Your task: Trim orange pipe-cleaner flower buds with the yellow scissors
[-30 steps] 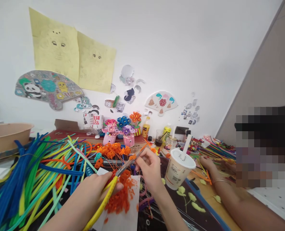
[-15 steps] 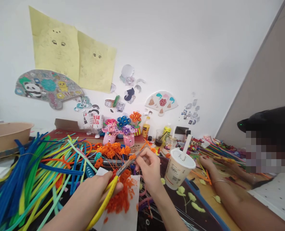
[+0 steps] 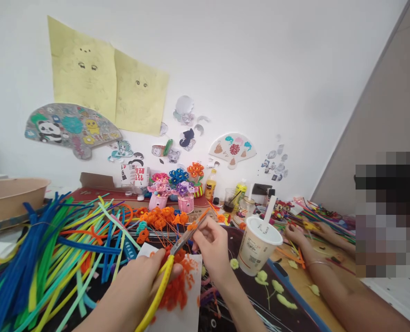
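Yellow-handled scissors [image 3: 165, 276] are gripped in my left hand [image 3: 140, 276], their metal blades pointing up and away. My right hand [image 3: 211, 244] pinches an orange pipe cleaner [image 3: 193, 226], which lies along the blades near their tips. Beneath both hands, a white sheet of paper [image 3: 190, 313] carries a heap of orange fuzz clippings [image 3: 177, 293]. Just beyond my hands, several orange pipe-cleaner flowers [image 3: 158, 216] lie with thin stems. My fingers partly hide the scissor handles and the pinched end of the pipe cleaner.
Colourful pipe cleaners [image 3: 42, 267] cover the left side. A lidded paper cup [image 3: 256, 249] with a straw stands right of my right hand. Potted pipe-cleaner flowers [image 3: 186, 198] and a juice bottle [image 3: 210, 186] stand near the wall. A co-worker's arms [image 3: 336, 281] are at right.
My hands stay close together on the scissors and pipe cleaner, with only slight movement. The view has shifted a little. The co-worker's head has moved lower at the right.
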A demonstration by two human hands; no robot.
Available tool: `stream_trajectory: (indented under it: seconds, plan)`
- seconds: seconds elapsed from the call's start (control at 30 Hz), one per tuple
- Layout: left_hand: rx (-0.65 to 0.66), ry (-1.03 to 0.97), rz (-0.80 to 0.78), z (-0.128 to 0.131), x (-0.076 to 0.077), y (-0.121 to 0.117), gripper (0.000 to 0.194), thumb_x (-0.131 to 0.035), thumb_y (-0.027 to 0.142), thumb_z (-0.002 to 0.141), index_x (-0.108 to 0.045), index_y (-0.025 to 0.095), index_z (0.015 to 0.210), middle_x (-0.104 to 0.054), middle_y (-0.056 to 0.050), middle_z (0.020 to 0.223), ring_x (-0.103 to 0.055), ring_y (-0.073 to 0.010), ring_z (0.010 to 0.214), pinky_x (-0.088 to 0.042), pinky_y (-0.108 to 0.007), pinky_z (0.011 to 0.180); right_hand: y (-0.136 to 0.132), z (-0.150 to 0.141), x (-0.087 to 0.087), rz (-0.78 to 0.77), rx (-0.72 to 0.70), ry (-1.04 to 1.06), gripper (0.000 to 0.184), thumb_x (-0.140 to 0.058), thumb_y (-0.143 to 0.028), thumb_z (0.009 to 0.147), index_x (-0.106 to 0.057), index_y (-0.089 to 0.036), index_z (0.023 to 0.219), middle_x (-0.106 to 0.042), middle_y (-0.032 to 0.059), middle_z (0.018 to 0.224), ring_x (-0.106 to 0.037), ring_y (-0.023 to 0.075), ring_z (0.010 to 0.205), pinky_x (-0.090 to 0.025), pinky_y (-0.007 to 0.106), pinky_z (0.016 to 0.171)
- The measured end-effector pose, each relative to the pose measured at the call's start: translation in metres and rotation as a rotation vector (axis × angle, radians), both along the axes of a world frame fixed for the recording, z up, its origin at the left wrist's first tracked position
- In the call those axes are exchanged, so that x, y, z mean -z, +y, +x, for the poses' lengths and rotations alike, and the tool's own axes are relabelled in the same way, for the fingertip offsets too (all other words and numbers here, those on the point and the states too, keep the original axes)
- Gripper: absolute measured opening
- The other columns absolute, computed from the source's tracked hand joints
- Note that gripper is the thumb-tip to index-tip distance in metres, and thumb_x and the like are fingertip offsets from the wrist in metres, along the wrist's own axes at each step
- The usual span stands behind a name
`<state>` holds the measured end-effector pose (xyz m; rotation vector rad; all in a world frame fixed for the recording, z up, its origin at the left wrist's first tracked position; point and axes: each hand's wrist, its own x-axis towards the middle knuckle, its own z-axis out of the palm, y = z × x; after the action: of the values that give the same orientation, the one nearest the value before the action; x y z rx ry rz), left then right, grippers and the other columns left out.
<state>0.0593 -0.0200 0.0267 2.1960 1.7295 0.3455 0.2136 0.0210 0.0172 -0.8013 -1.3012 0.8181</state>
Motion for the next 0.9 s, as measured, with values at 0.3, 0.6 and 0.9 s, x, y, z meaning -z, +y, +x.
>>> stream_trajectory:
  seconds: [0.3, 0.6, 0.9]
  plan:
    - [0.112, -0.348, -0.074, -0.014, 0.001, 0.007, 0.039, -0.044, 0.058, 0.082, -0.046, 0.025, 0.060, -0.043, 0.008, 0.035, -0.044, -0.0130, 0.034, -0.031, -0.024, 0.043, 0.007, 0.018, -0.006, 0.004, -0.212, -0.003, 0.006, -0.067, -0.020, 0.072, -0.063, -0.016, 0.069, -0.061, -0.0037, 0.057, -0.055, 0.0085, 0.046, -0.047, 0.020, 0.049]
    - [0.220, -0.426, -0.062, -0.031, 0.007, 0.010, 0.035, -0.045, 0.052, 0.083, -0.051, 0.023, 0.065, -0.058, 0.004, 0.056, -0.052, -0.0140, 0.055, -0.037, -0.024, 0.055, 0.010, 0.031, -0.003, -0.016, -0.374, 0.060, 0.014, -0.076, -0.023, 0.072, -0.065, -0.016, 0.065, -0.068, -0.0014, 0.056, -0.057, 0.0077, 0.042, -0.046, 0.017, 0.044]
    - [0.153, -0.211, 0.109, -0.024, 0.017, 0.013, 0.024, -0.044, 0.046, 0.084, -0.054, 0.023, 0.082, -0.067, -0.003, 0.076, -0.057, -0.0178, 0.064, -0.033, -0.025, 0.053, 0.005, 0.016, -0.003, 0.063, -0.145, 0.105, 0.016, -0.072, -0.020, 0.070, -0.060, -0.017, 0.059, -0.066, -0.0024, 0.051, -0.056, 0.0078, 0.038, -0.046, 0.016, 0.038]
